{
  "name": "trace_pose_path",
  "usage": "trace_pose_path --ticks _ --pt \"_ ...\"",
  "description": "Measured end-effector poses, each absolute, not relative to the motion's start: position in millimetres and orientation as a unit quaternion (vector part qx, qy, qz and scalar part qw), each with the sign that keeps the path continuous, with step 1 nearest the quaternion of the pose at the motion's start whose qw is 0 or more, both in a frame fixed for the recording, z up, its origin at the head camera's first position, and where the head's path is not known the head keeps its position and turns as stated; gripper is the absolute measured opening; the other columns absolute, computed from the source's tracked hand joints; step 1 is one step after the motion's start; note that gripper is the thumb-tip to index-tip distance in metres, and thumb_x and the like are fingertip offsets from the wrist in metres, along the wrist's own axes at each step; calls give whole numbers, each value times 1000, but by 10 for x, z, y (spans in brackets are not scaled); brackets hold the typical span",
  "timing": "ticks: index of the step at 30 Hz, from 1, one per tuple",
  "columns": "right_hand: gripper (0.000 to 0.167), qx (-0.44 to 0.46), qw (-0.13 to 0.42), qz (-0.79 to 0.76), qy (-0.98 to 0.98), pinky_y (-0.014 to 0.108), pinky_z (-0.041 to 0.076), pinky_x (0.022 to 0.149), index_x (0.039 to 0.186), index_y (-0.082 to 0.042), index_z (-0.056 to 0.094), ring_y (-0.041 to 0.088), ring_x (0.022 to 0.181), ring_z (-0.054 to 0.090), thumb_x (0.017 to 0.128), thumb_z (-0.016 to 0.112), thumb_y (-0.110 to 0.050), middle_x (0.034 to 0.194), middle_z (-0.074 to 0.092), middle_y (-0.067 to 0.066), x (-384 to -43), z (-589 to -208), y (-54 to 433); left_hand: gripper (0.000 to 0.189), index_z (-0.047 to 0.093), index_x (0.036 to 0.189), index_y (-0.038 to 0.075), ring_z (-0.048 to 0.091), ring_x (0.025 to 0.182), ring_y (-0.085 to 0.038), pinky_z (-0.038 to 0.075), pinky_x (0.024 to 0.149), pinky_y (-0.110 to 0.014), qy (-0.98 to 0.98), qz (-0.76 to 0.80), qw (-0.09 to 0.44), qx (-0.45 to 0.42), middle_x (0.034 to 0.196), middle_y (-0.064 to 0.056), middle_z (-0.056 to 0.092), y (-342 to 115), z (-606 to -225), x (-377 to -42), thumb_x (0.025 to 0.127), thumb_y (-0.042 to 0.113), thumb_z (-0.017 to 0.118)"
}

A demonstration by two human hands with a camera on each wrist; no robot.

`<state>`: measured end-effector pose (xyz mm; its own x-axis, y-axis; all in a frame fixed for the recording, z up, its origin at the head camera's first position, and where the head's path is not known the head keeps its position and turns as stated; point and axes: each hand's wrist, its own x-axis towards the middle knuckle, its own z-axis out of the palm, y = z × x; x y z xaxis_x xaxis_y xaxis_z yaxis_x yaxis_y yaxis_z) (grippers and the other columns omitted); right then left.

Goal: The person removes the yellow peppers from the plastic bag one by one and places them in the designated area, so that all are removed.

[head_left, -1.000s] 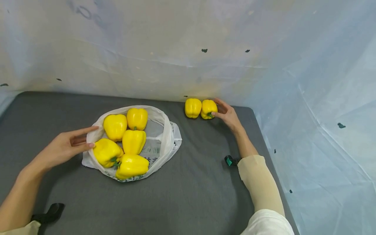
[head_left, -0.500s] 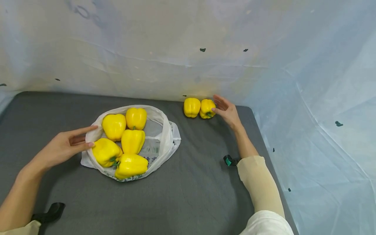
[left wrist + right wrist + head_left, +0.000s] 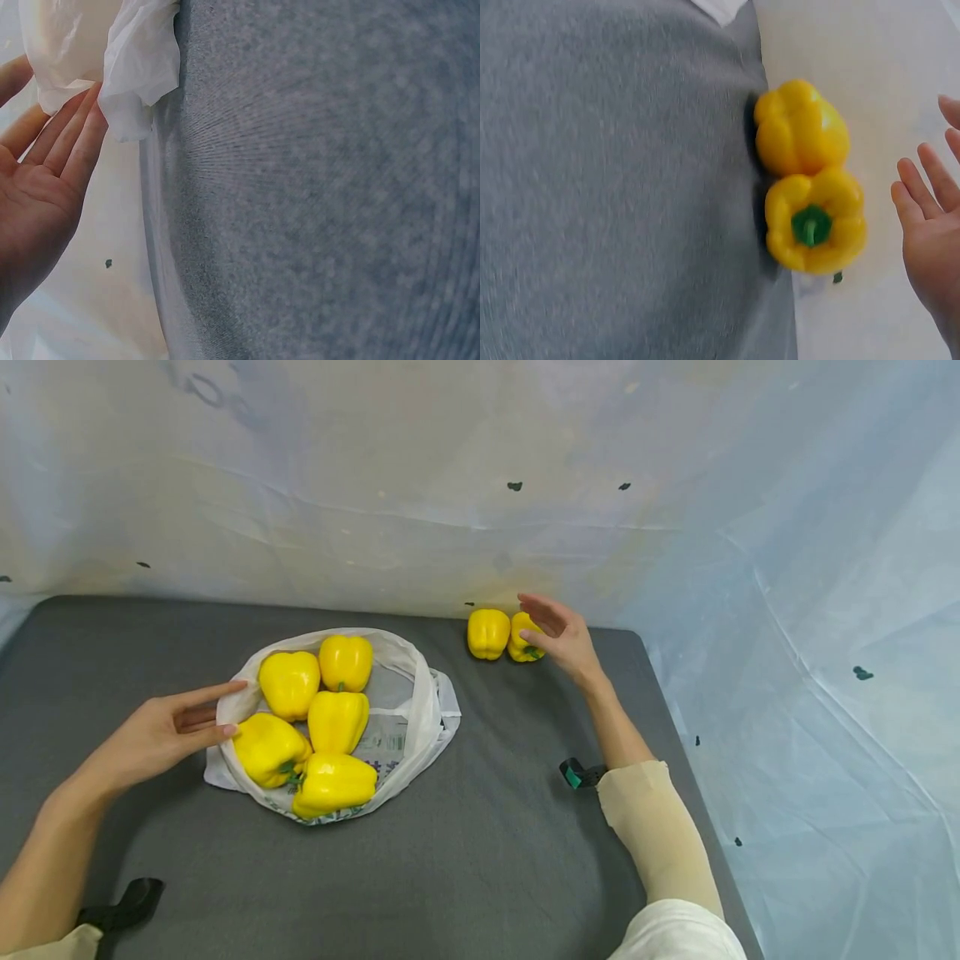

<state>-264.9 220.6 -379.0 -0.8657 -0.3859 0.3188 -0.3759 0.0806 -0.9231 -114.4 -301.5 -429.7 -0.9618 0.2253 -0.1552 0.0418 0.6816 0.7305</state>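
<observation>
An open white plastic bag (image 3: 429,714) lies on the grey table, with several yellow bell peppers (image 3: 337,721) inside it. My left hand (image 3: 153,739) is at the bag's left rim, its fairly straight fingers touching the plastic. In the left wrist view, the same hand (image 3: 41,195) has its fingertips against the white film. Two more yellow peppers sit side by side at the table's back edge: the left pepper (image 3: 488,634) and the right pepper (image 3: 517,647), whose green stem faces the front. My right hand (image 3: 564,639) hovers over the right pepper, partly covering it, and holds nothing.
Pale plastic sheeting (image 3: 390,493) with dark spots stands behind the grey table (image 3: 480,852), and more sheeting (image 3: 847,693) rises along the right side. Black wrist mounts (image 3: 581,774) show at both forearms.
My right hand has come away from the right pepper, risen, and shifted left over it. The left hand, the bag and all the peppers stay put, apart from a slight view shift.
</observation>
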Motion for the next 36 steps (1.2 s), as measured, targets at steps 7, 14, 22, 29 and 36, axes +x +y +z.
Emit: trace_pose_path --ticks 7,14,22,29,36 --pt "51 -286 23 -639 713 53 34 112 139 13 47 48 132 43 90 62 13 144 48 28 -2593 -3722 2066 68 42 152 10 54 105 9 48 72 -10 904 404 112 79 148 -33 39 -3031 -4302 -1153 94 31 71" --pt "52 -312 39 -640 701 51 37 110 140 8 49 39 131 49 90 62 14 143 51 22 -2681 -3837 1954 68 44 151 11 43 100 22 47 72 -8 903 410 109 75 149 -33 38 -3054 -4317 -1149 92 30 73" --pt "52 -334 53 -649 681 48 41 108 139 4 52 40 130 50 89 65 10 143 49 27 -2683 -3999 1746 71 41 152 10 52 107 12 47 73 -8 902 409 121 63 150 -32 36 -3075 -4335 -1131 92 32 72" --pt "54 -336 77 -665 662 55 37 109 140 7 49 44 131 48 88 63 14 143 50 23 -2640 -4061 1604 72 40 153 12 57 116 -6 48 74 -9 903 408 121 61 152 -30 34 -3039 -4343 -1116 92 33 72" --pt "54 -333 91 -663 664 46 42 107 140 9 48 45 130 48 88 62 16 143 48 29 -2592 -4090 1484 72 40 153 12 50 125 -46 49 74 -9 904 405 122 67 152 -30 36 -2993 -4331 -1172 92 34 72"
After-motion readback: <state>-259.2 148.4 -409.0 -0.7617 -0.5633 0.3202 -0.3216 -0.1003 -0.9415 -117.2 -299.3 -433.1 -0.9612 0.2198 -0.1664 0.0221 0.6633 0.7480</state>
